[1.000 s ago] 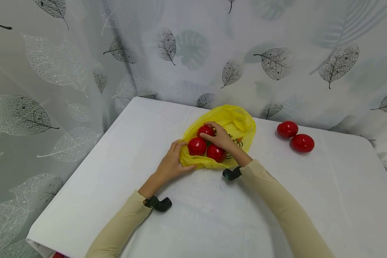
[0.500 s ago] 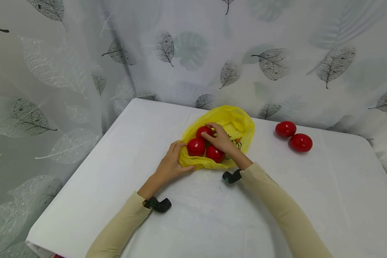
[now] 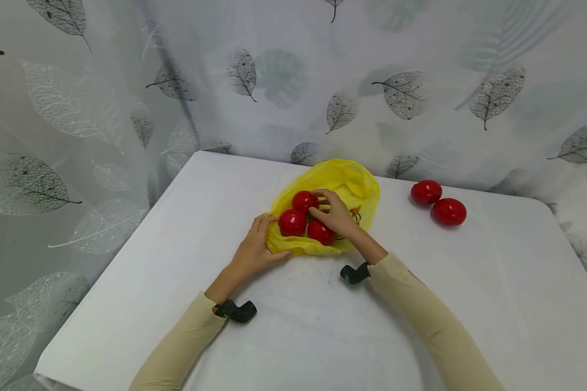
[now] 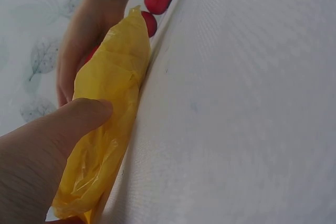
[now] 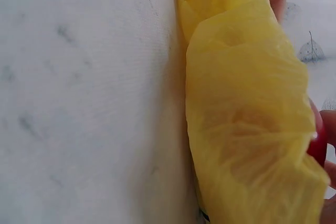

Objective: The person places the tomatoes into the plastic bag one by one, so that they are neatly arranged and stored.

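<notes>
A yellow plastic bag [image 3: 323, 176] lies with its mouth spread on the white table. Inside it sit three glossy red balls that look like tomatoes: a back tomato [image 3: 303, 201], a left tomato [image 3: 291, 224] and a front tomato [image 3: 320, 233]. My left hand [image 3: 251, 248] holds the bag's left edge, thumb [image 4: 92, 113] against its outer side in the left wrist view. Over the bag, my right hand [image 3: 337, 217] has its loosely bent fingers right at the back tomato's right side. The bag's wall hides most of its contents in the right wrist view.
Two more red tomatoes [image 3: 448, 212] rest side by side near the back right of the white table [image 3: 509, 304]. A leaf-patterned curtain [image 3: 274, 125] hangs behind and to the left. Black wrist mounts [image 3: 237, 311] stick out at both wrists.
My right hand has drawn slightly right off the back tomato, which now shows more fully in the bag. The left hand keeps its place at the bag. The head view has shifted a little.
</notes>
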The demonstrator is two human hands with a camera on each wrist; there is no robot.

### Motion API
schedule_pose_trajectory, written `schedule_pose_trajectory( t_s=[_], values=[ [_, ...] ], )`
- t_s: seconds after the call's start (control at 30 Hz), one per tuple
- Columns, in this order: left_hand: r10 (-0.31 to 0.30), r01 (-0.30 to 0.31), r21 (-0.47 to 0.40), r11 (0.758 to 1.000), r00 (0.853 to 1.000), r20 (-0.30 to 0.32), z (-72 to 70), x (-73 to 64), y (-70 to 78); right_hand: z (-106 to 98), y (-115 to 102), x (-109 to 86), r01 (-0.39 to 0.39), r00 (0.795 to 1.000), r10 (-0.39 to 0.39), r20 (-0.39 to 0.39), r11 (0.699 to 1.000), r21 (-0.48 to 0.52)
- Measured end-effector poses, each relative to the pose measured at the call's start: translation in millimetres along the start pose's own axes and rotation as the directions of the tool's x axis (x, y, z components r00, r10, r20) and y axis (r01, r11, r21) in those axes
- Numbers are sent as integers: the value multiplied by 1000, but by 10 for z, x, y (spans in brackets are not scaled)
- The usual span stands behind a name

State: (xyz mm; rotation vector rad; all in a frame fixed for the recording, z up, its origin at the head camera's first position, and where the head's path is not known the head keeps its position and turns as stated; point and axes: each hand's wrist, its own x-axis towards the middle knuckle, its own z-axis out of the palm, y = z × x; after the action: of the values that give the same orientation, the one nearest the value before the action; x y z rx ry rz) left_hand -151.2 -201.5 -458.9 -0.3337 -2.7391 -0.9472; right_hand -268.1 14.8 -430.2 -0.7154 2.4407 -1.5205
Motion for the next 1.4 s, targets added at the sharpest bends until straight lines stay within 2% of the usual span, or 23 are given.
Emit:
schedule_pose_trajectory(
  t_s=[0.43, 0.47, 0.63, 0.93, 1.2, 1.4],
  values=[
    [12, -12, -13, 1000, 1000, -7, 12, 2, 0, -68, -64, -160, 33, 999, -32, -23, 998, 52],
    [11, -11, -15, 1000, 1000, -7, 14, 0, 3, -84, -120, -197, 32, 999, -31, -20, 998, 60],
    [15, -16, -9, 1000, 1000, -17, 10, 1, 9, -128, -136, -268, 23, 1000, -22, -19, 997, 67],
    [13, -13, -9, 1000, 1000, -13, 2, -3, 6, -225, -48, -371, 58, 995, -53, -90, 996, 62],
    [5, -5, -16, 1000, 1000, -8, 9, -1, -13, -316, -33, -478, 41, 988, -22, -150, 991, 124],
    [15, -15, -15, 1000, 1000, -12, 17, -4, -15, -419, 16, -561, 25, 983, -5, -181, 994, 105]
  ],
)
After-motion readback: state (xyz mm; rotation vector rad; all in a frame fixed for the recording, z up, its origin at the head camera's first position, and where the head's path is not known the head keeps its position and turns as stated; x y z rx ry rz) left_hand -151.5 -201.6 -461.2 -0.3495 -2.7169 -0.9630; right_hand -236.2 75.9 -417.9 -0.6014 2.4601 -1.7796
